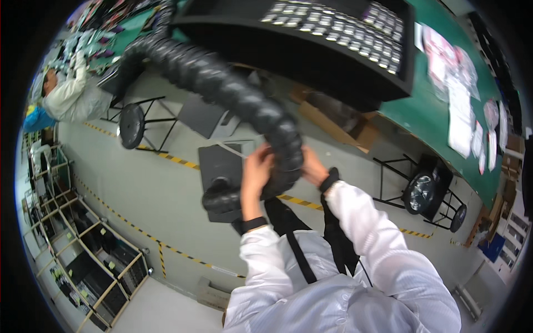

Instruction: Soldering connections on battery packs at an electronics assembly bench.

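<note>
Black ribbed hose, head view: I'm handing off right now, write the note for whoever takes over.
Left hand: gripping the black ribbed hose from the left side, close to its lower bend.
Right hand: on the far side of the same bend, fingers mostly hidden behind the hose.
Hose: runs from the upper left, past the dark tray rack, down to the hands; its open end hangs free below the left hand, not attached to anything visible.
Done: hose is held in both hands.
Left: the free end is not yet connected or set down.
Nearby: a stool and another person at the far bench.
</note>
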Available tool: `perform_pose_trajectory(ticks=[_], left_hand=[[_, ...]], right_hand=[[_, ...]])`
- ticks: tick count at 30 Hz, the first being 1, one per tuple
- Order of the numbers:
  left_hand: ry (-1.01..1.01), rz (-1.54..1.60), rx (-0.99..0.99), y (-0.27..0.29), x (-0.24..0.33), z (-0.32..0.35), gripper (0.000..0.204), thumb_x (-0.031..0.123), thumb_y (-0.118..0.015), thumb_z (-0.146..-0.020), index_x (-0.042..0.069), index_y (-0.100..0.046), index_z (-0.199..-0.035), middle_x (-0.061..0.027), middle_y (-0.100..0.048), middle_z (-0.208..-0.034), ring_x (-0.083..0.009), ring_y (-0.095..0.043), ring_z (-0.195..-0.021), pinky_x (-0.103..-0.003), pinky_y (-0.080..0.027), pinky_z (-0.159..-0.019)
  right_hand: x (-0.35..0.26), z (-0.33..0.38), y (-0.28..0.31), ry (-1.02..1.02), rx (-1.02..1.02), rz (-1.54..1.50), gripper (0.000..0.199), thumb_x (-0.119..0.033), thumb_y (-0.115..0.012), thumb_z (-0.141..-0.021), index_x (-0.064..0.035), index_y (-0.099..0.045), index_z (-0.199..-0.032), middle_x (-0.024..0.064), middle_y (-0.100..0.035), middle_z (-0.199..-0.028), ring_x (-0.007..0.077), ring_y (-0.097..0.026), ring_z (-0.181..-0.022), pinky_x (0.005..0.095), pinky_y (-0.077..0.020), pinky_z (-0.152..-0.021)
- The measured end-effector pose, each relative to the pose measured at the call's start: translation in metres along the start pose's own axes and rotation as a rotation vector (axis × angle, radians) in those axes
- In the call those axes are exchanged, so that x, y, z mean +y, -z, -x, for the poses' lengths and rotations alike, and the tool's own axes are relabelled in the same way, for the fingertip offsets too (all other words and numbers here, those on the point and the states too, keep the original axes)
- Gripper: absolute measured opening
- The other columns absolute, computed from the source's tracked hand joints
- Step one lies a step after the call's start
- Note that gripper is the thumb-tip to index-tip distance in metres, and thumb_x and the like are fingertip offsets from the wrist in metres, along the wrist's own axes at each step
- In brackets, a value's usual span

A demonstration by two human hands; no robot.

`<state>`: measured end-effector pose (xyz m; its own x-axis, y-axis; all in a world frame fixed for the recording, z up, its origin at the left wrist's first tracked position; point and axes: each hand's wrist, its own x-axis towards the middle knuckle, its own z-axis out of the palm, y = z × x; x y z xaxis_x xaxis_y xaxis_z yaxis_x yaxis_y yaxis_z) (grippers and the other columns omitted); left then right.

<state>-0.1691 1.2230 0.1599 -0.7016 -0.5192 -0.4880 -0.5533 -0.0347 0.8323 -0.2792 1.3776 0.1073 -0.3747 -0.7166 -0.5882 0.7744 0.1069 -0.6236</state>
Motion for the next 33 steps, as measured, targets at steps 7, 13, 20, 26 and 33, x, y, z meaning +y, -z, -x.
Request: perform_pose_trajectory(ticks=[7, 13, 20, 26, 33], left_hand=[[-0.147, -0.108, 0.485, -0.003, -0.029, 0.039, 0.029, 0.013, -0.057, -0.109, -0.011, -0.069, -0.116, -0.0072, -0.072, -0.091, -0.0107, -0.061, -0.085, -0.029, -0.051, -0.078], [-0.015, 0.073, 1.077, -0.074, -0.088, 0.162, 0.027, 0.010, -0.055, -0.110, -0.005, -0.061, -0.132, -0.0140, -0.067, -0.127, -0.0238, -0.066, -0.117, -0.035, -0.052, -0.105], [0.316, 0.161, 0.778, -0.181, -0.221, 0.225, 0.016, 0.004, -0.058, -0.105, 0.000, -0.064, -0.120, -0.0043, -0.064, -0.099, -0.0139, -0.058, -0.093, -0.029, -0.049, -0.090], [0.199, 0.063, 0.591, -0.274, -0.263, 0.119, 0.015, 0.003, -0.055, -0.106, -0.001, -0.064, -0.117, -0.0061, -0.065, -0.104, -0.0161, -0.060, -0.098, -0.030, -0.048, -0.095], [-0.120, -0.229, 0.487, -0.327, -0.307, 0.039, 0.015, 0.002, -0.057, -0.105, -0.003, -0.066, -0.116, -0.0119, -0.067, -0.115, -0.0249, -0.061, -0.111, -0.037, -0.044, -0.104]], right_hand=[[0.007, -0.034, -0.024, 0.069, -0.177, -0.225, 0.033, -0.025, -0.064, -0.108, -0.0020, -0.063, -0.132, 0.0049, -0.071, -0.122, 0.0138, -0.067, -0.109, 0.0349, -0.0526, -0.100], [-0.014, -0.003, 0.180, 0.373, 0.351, 0.464, 0.048, -0.048, -0.073, -0.100, -0.0056, -0.059, -0.119, 0.0038, -0.064, -0.094, 0.0124, -0.059, -0.084, 0.0359, -0.0517, -0.073], [-0.044, 0.075, 0.548, 0.168, 0.959, 1.579, 0.039, -0.035, -0.061, -0.104, -0.0045, -0.069, -0.127, 0.0193, -0.072, -0.121, 0.0341, -0.068, -0.102, 0.0456, -0.0537, -0.089], [-0.019, 0.038, 0.685, 0.289, 1.201, 1.827, 0.035, -0.029, -0.053, -0.105, -0.0068, -0.069, -0.126, 0.0179, -0.072, -0.121, 0.0387, -0.066, -0.114, 0.0497, -0.0510, -0.099], [-0.109, 0.007, 0.695, 0.771, 1.256, 0.953, 0.047, -0.049, -0.076, -0.098, -0.0039, -0.064, -0.104, -0.0021, -0.058, -0.081, 0.0071, -0.050, -0.067, 0.0259, -0.0419, -0.058]])
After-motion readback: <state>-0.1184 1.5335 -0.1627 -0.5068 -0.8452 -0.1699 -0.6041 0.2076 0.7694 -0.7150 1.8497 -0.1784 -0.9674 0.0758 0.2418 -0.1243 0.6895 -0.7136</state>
